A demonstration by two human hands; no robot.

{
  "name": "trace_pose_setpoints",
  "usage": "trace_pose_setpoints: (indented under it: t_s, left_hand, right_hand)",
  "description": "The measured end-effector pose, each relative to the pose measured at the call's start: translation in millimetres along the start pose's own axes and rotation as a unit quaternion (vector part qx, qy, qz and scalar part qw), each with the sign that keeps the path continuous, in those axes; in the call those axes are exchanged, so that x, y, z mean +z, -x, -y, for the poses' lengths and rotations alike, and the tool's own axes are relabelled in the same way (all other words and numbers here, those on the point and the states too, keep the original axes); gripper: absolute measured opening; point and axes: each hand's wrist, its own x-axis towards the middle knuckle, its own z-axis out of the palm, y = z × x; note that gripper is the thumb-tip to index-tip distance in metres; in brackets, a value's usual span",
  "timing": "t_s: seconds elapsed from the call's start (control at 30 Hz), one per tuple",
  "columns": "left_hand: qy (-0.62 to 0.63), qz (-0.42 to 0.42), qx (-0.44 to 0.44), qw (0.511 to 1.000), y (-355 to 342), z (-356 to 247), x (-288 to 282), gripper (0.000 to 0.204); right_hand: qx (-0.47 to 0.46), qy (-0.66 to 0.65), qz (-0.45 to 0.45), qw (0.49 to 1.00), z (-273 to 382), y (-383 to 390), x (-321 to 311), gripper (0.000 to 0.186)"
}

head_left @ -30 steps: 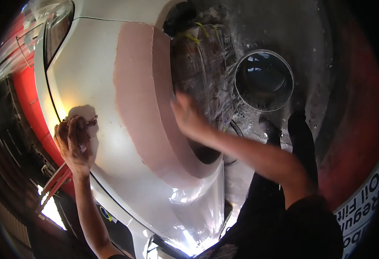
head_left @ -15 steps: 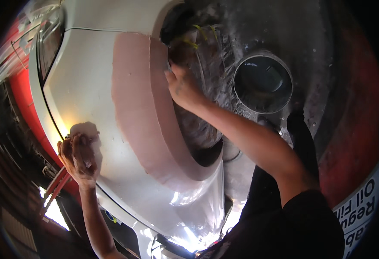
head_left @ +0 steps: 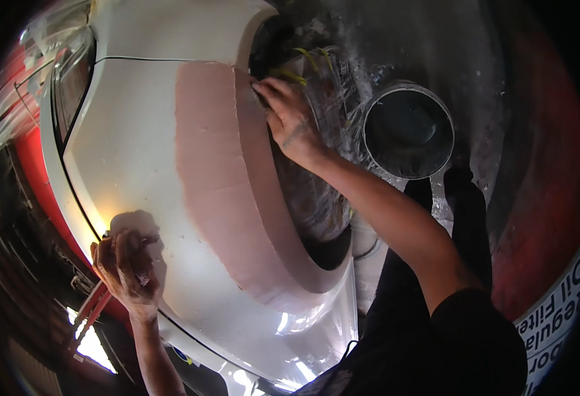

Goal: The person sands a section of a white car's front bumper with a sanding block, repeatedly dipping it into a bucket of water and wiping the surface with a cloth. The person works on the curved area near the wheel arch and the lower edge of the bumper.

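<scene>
A white car body panel (head_left: pixel 138 112) carries a broad band of pink filler (head_left: pixel 207 152) along the curved wheel-arch edge. On the panel's left side, near its long seam, my left hand (head_left: pixel 121 264) rests with fingers curled round a small, dirty pinkish wad (head_left: pixel 142 277) that I cannot identify clearly. My right hand (head_left: pixel 290 122) is at the upper inner edge of the filler, fingers bent and pressed close to that edge; anything inside them is hidden. Wrinkled clear plastic (head_left: pixel 316 198) with yellow tape bits (head_left: pixel 306 56) covers what sits inside the arch, behind my right hand.
A round metal bucket (head_left: pixel 405 132) of dark liquid stands on the stained grey floor (head_left: pixel 475 79) right of the arch. My legs in dark trousers (head_left: pixel 468 218) are below it. Red surfaces (head_left: pixel 32 158) and bright openings show at the left; a lettered sign (head_left: pixel 554 303) is at lower right.
My right hand has moved upward along the arch's edge and its fingers now reach the filler's top. My left hand stays curled on the panel, lower in the picture, as the whole view has shifted.
</scene>
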Motion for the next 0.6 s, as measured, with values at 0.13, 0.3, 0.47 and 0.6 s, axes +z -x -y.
trace_pose_setpoints:
  t_s: [0.13,0.3,0.47,0.6]
  left_hand:
    - [-0.004,-0.003,-0.011,1.0,-7,-7,0,0.045]
    - [-0.043,0.02,0.005,0.999,11,10,1,0.052]
    - [-0.03,0.064,-0.023,0.997,14,8,-6,0.053]
    - [-0.026,0.057,-0.029,0.998,34,25,-4,0.053]
  right_hand:
    - [0.034,0.026,0.008,0.999,-9,-13,-2,0.047]
    - [0.039,0.022,0.023,0.999,-8,-14,-9,0.046]
    - [0.036,0.031,0.013,0.999,8,-26,0,0.05]
    - [0.008,0.03,0.008,0.999,5,-25,-1,0.05]
